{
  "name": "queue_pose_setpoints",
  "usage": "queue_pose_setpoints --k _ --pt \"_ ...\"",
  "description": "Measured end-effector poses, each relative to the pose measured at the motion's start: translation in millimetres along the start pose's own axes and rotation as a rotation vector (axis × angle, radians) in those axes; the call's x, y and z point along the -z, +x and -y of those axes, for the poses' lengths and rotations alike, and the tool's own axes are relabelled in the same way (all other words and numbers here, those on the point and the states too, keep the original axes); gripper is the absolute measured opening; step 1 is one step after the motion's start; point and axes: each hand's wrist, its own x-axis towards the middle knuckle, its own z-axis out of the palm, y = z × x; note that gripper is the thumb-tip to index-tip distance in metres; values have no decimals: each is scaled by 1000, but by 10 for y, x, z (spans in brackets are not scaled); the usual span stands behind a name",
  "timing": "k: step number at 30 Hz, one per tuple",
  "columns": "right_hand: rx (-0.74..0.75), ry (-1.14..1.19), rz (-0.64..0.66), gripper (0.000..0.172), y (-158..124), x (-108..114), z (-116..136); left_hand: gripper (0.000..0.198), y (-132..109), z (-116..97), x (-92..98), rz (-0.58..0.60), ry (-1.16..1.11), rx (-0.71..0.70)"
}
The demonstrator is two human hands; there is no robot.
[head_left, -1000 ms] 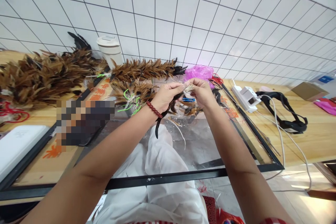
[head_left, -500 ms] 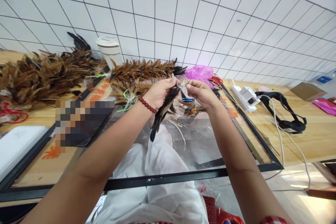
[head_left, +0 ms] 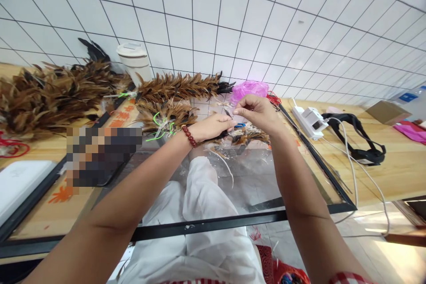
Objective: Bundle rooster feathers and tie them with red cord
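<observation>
My left hand point(head_left: 214, 127), with a red bead bracelet point(head_left: 189, 136) on its wrist, is low over the glass-topped table point(head_left: 253, 173). Its fingers are pressed together and hide whatever they hold; dark feather bits show beneath them. Just to the right, my right hand point(head_left: 258, 112) has thumb and forefinger pinched, and I cannot make out anything between them. A small dark sliver lies close to those fingertips. Under the hands are a blue-looped tool point(head_left: 240, 125) and a loose pile of brown and black feathers point(head_left: 249, 136).
A brown feather strip point(head_left: 179, 86) and feather bundle with green ties point(head_left: 181, 113) lie behind my left hand. Further left are a large feather heap point(head_left: 43, 97) and white cup point(head_left: 135, 62). A pink plastic bag point(head_left: 249, 91), power strip point(head_left: 308, 120) and black strap point(head_left: 362, 140) are rightward.
The black feather bunch that hung from my left hand no longer shows. My left hand has come down and turned back upward; my right hand has drawn slightly up and away.
</observation>
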Motion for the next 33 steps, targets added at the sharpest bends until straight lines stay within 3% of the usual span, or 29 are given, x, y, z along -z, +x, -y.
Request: queue_pose_setpoints --k 4,9,12,16,20,23,29,33 --pt "23 -34 52 21 6 -61 18 39 27 51 -46 -87 147 -36" --pt "-5 9 11 16 40 -43 -110 35 29 30 -40 -202 253 -137" --pt "-84 75 105 19 31 0 -166 34 32 26 6 -252 307 -179" --pt "-74 99 212 18 9 23 -136 33 30 23 53 -262 308 -194" --pt "-53 26 184 16 22 -9 -124 33 28 15 54 -230 260 -168" --pt "-46 -92 122 13 33 -56 -123 33 40 24 39 -217 134 -151" --pt "72 -176 -20 10 2 -124 -12 22 24 -32 88 -139 -412 4" --pt "201 -86 29 17 -11 -109 24 18 -8 -93 168 -85 -603 96"
